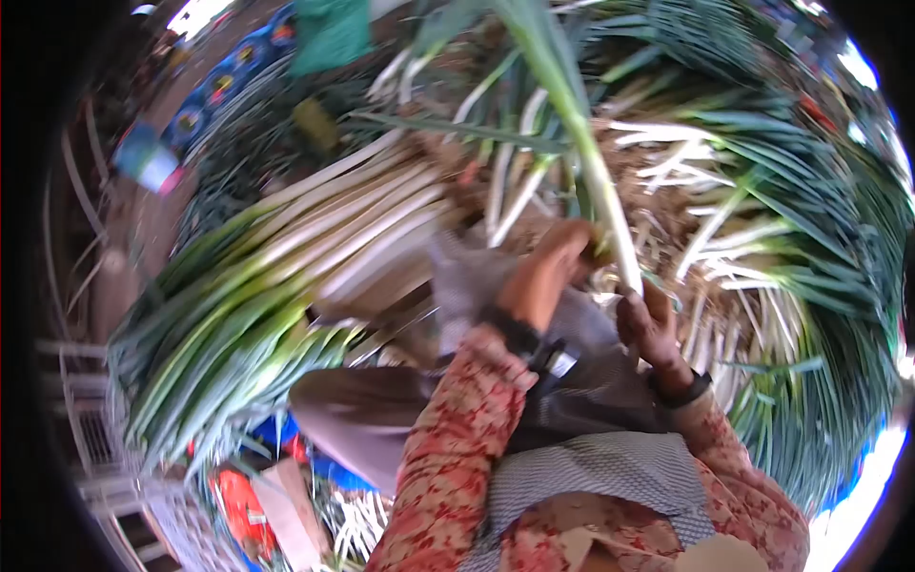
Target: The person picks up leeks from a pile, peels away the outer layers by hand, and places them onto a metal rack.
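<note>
A long leek (605, 195) rises upright in front of me, its white stalk low and its green leaves reaching past the top edge. My right hand (653, 326) is closed around the white lower end of this leek. Just left of the stalk is my left hand (562, 250), its fingers curled; a yellowish-green scrap shows by the fingertips, but what they grip is partly hidden. Both wrists wear dark bands. Below the hands lies the grey cloth (610, 372) over my lap.
On the left lies a neat row of cleaned leeks (353, 224), white ends toward the middle. Rooted, soil-covered leeks (753, 243) are heaped along the right and back. A pale blue bucket (148, 157), a green bag (329, 33) and an orange bag (243, 510) stand around.
</note>
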Tool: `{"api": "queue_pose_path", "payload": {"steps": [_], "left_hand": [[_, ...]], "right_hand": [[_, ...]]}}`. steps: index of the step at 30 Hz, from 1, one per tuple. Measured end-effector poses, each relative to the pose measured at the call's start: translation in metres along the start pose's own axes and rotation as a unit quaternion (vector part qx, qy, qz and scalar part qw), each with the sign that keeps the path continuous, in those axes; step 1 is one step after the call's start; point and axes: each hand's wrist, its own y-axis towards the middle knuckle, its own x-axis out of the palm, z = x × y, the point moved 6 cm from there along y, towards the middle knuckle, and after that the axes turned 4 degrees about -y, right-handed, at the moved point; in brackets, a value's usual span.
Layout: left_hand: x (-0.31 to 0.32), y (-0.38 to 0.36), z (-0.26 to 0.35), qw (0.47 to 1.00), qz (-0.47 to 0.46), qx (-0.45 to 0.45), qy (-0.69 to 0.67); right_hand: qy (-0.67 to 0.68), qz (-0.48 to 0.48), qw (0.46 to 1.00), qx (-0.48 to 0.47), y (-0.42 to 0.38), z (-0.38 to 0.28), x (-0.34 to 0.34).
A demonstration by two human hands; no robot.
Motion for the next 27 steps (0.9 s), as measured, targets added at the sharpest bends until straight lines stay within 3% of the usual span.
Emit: {"api": "queue_pose_path", "payload": {"steps": [1,3,4,5,8,11,15,16,17,20,21,23,24,25,27], "left_hand": [[0.011,-0.016,-0.011,0.996,-0.019,-0.007,0.082],[0.017,-0.023,-0.028,0.960,-0.152,-0.016,0.234],[-0.001,-0.007,-0.034,0.907,-0.105,0.062,0.403],[-0.013,0.005,-0.036,0.820,-0.053,0.143,0.552],[-0.015,0.004,-0.030,0.760,-0.105,0.112,0.632],[-0.021,0.008,-0.033,0.701,-0.047,0.128,0.700],[0.015,-0.023,0.023,0.827,0.002,0.248,0.505],[0.024,-0.040,0.033,0.912,-0.034,0.247,0.325],[0.028,-0.051,0.041,0.960,-0.066,0.238,0.131],[0.025,-0.051,0.062,0.940,-0.182,0.272,-0.101],[0.017,-0.049,0.064,0.941,-0.178,0.260,-0.124],[-0.004,-0.029,0.056,0.947,-0.154,0.256,-0.115],[-0.003,-0.035,0.055,0.952,-0.094,0.263,-0.125],[-0.002,-0.039,0.057,0.953,-0.064,0.280,-0.095],[-0.009,-0.030,0.057,0.954,-0.053,0.283,-0.087]], "right_hand": [[0.028,-0.017,0.999,-0.009,0.005,-0.008,0.000],[0.110,-0.017,0.993,0.040,0.011,-0.024,0.001],[0.090,-0.043,0.995,0.019,0.016,-0.032,-0.001],[0.121,-0.024,0.991,0.050,0.019,-0.034,-0.005],[0.085,-0.084,0.991,0.060,0.028,-0.038,-0.007],[0.036,-0.043,0.997,0.049,0.026,-0.033,-0.016],[-0.087,-0.031,0.996,0.018,0.029,-0.035,-0.022],[-0.138,-0.030,0.990,-0.010,0.029,-0.036,-0.020],[-0.189,-0.030,0.981,-0.039,0.028,-0.036,-0.017],[-0.254,-0.072,0.963,-0.057,0.018,0.014,-0.023],[-0.274,-0.087,0.956,-0.058,0.011,0.027,-0.023],[-0.450,-0.057,0.891,-0.013,0.014,0.027,-0.030],[-0.522,-0.044,0.851,-0.035,0.020,0.024,-0.035],[-0.537,0.001,0.844,-0.005,0.029,0.027,-0.041],[-0.500,0.062,0.859,-0.095,0.038,0.018,-0.036]]}}
